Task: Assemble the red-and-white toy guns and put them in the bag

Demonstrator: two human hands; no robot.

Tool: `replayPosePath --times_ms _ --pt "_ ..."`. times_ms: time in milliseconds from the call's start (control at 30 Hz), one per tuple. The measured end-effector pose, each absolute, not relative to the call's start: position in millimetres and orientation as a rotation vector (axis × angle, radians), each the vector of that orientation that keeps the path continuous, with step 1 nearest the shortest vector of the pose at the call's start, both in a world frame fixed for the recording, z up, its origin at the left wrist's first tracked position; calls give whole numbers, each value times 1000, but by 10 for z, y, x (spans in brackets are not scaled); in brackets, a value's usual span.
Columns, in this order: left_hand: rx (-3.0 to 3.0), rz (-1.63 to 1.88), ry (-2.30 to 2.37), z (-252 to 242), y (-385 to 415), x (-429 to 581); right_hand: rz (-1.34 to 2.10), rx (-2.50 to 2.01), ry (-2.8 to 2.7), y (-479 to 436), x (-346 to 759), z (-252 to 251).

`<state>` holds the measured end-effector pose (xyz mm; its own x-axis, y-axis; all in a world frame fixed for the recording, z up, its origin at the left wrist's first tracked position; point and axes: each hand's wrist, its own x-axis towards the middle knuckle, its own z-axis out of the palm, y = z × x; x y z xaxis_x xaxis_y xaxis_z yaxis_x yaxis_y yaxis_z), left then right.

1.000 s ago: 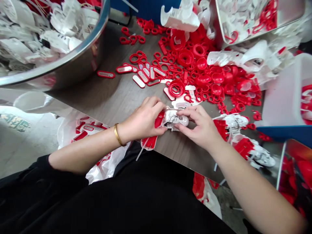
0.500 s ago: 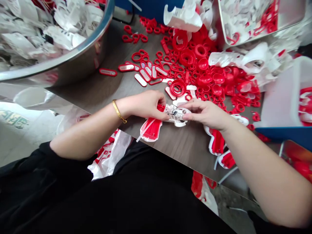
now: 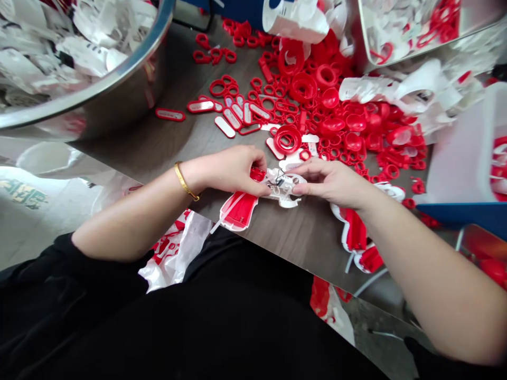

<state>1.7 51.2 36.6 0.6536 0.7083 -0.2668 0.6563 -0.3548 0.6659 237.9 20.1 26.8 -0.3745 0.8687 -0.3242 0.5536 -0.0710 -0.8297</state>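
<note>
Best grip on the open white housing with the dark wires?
Likely the rounded right end of the white housing, pinched from the right, as the right hand does: dark wires lie exposed mid-part, and the left hand is at the other end.

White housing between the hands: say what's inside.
Dark wiring shows inside the open white housing, among pale fittings too small to identify. The left hand covers one end, the right hand part of the other; what lies beneath is hidden.

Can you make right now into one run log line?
Left hand: holding red-white piece | Right hand: holding its white end | Red parts: heaped on table | Bowl: white parts inside
</note>
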Motion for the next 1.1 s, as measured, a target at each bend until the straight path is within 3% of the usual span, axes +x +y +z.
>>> replayPosePath --times_ms 167,300,533,733,933,1100 --pt "2292 307 937 303 291 -46 612 -1582 -2299 -168 2183 342" --pt "2522 424 1060 300 7 -4 308 -1428 -2349 -401 2132 262" --pt "2512 654 1159 189 -214 183 255 -1365 -2270 -446 2169 150" --pt "2679 337 893 233 -422 -53 401 -1453 -2080 -443 2145 93" --pt "2500 455 933 382 55 21 119 -1427 -2177 -485 2096 6" --pt "2320 66 758 461 502 206 -70 -1346 -2282 -515 1909 201"
